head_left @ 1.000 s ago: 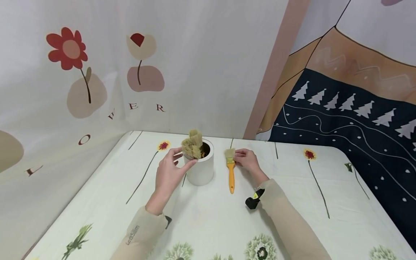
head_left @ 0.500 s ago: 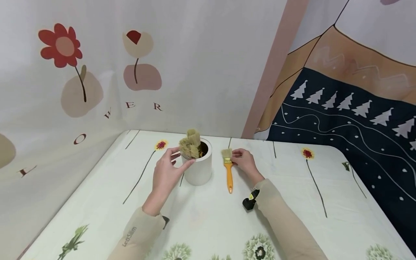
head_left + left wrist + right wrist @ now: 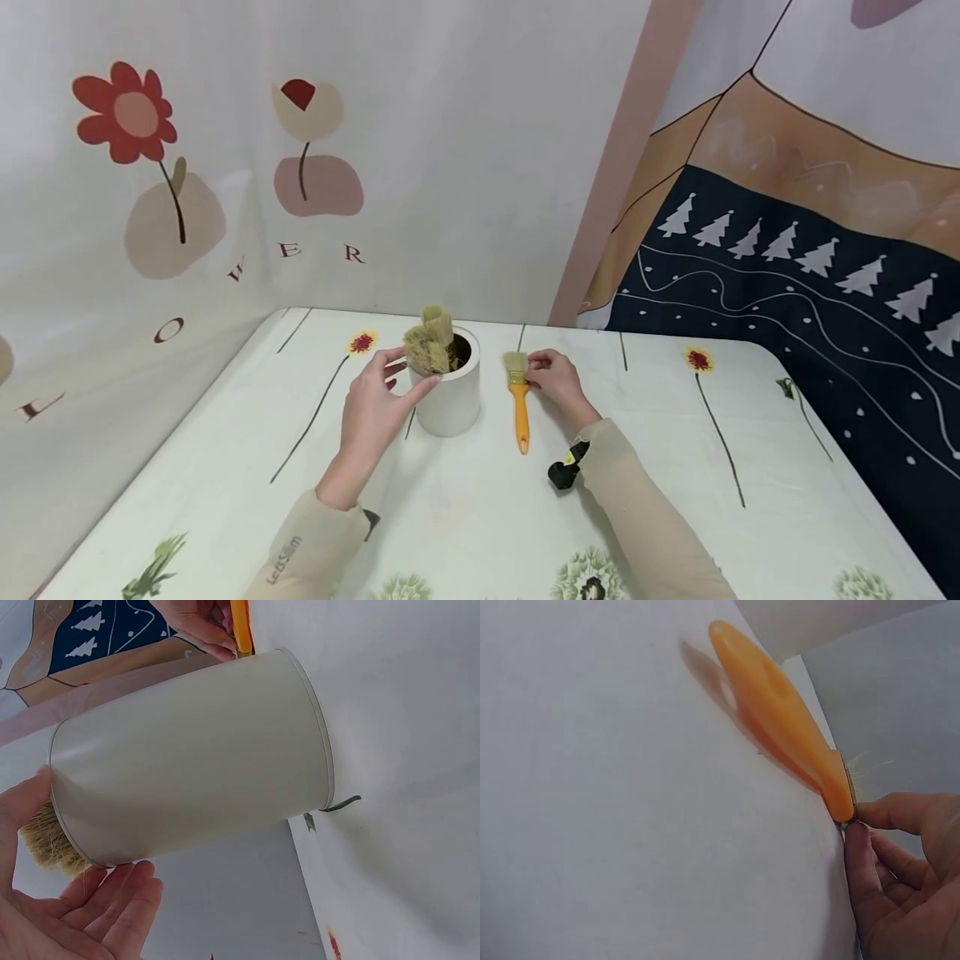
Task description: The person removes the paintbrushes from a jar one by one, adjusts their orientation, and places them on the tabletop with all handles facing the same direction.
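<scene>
A white fabric backdrop [image 3: 450,150] printed with a red flower and dark red lettering is hanging behind a white worktop [image 3: 465,517] with printed flowers. A beige left sleeve [image 3: 300,533] is reaching in from below; farther right, a black wrist device [image 3: 562,475] is jutting out by the beige right sleeve [image 3: 645,500]. A navy and tan fabric panel [image 3: 765,283] with white trees is hanging at the far right.

The left hand [image 3: 375,408] is lightly gripping the rim of a white cylindrical container [image 3: 450,408], thumb at the front and slightly bent fingers at the left side. The container is standing on the worktop between the two hands. Just right of it, a flat paintbrush with an orange plastic handle [image 3: 520,404] is lying apart from it, and the right hand [image 3: 555,379] is pinching the brush near its metal band, thumb and forefinger nearly meeting.

The container is showing smooth, plain sides and a dark inside, with pale tan bristle heads [image 3: 429,346] poking out over its left rim. The paintbrush is pointing its pale bristles away from the person, its handle towards them
</scene>
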The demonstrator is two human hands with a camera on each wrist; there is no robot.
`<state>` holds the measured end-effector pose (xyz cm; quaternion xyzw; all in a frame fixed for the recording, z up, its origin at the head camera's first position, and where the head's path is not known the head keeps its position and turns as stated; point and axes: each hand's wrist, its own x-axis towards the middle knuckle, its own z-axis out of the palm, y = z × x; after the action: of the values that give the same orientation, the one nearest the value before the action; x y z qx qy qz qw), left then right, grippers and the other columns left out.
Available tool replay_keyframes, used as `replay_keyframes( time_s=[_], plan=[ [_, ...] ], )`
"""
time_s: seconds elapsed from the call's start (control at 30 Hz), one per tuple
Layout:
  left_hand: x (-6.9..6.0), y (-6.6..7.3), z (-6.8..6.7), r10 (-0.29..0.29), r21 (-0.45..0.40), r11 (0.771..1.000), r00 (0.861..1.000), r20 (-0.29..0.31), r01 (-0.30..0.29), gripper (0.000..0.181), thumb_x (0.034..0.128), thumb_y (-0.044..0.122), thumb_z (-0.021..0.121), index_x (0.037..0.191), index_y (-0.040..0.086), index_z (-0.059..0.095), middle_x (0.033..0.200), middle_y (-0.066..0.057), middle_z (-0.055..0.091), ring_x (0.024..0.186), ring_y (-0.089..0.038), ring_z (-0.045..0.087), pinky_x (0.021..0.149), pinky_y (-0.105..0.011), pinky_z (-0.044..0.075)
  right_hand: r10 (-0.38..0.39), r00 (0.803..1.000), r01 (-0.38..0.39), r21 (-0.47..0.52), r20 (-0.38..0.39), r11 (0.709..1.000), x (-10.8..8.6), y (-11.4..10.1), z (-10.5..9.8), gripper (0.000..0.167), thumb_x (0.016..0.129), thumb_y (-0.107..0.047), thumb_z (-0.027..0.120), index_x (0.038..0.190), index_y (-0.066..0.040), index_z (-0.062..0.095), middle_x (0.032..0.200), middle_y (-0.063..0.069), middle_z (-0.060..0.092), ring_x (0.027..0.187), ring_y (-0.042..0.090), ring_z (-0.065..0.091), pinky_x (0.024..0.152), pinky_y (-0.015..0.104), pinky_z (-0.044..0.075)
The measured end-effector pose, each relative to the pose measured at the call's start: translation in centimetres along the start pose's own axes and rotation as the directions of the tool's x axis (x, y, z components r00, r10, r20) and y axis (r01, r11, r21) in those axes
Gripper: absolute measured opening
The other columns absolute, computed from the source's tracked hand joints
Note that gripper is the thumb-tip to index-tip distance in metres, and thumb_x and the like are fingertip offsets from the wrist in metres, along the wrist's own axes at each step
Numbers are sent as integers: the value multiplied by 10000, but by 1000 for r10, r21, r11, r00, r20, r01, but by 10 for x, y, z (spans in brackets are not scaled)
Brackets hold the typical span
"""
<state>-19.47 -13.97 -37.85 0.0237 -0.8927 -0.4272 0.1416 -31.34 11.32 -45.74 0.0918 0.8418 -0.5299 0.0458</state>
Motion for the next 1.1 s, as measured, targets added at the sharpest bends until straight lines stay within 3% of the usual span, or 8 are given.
replay_keyframes(
  time_s=[0.2,0.43,0.57,0.73,0.83,0.97,1.1],
  plan=[
    [-1,-1,0,-22,4,1000,1000,10,22,703,844,411,786,1379,43,518,1404,-160,600,1235,-332,632,962,-484,541,33,999,-35,76,22,996,1,2,-2,352,905,-49,680,1249,-36,609,1060,97,605,924,188,574,760,208,550],
    [-4,-4,0,-36,25,999,999,11,36,703,840,423,784,1378,54,522,1395,-159,610,1224,-329,640,944,-489,545,100,994,-105,216,31,971,1,8,-5,363,915,-96,685,1269,-44,617,1143,118,642,985,164,626,942,278,546],
    [-5,-4,0,-35,39,999,999,6,35,702,838,434,784,1373,57,528,1384,-158,620,1215,-321,647,925,-487,550,86,996,-85,262,11,961,-7,1,-3,340,935,-81,655,1269,-35,611,1215,146,623,1035,196,620,992,329,540],
    [-4,-2,0,-19,49,999,1000,-1,19,702,833,441,786,1366,61,533,1364,-164,633,1208,-317,652,899,-485,557,-34,999,41,254,-33,966,-22,-17,-4,325,935,-109,645,1253,-48,616,1298,153,605,1154,274,608,1031,398,512],
    [-3,-1,0,-9,53,999,1000,-2,9,703,832,445,786,1366,63,534,1359,-164,636,1205,-317,654,887,-483,559,-135,990,141,273,-41,952,-32,-32,-6,298,942,-133,657,1230,-60,631,1288,141,627,1183,281,622,1048,399,506],
    [-1,0,-1,-1,61,998,1000,-7,1,701,830,449,786,1362,66,538,1350,-158,644,1198,-310,658,873,-482,563,-269,963,254,340,-3,905,-50,-56,-7,283,951,-113,663,1224,-40,640,1265,152,647,1172,264,649,1038,356,521],
    [0,0,-2,1,67,998,1000,-7,-1,702,826,459,786,1362,79,538,1351,-148,646,1192,-304,663,868,-481,561,-392,918,341,392,57,855,-68,-77,-5,282,958,-78,647,1234,-20,633,1265,166,651,1172,243,661,1010,288,531]
  ],
)
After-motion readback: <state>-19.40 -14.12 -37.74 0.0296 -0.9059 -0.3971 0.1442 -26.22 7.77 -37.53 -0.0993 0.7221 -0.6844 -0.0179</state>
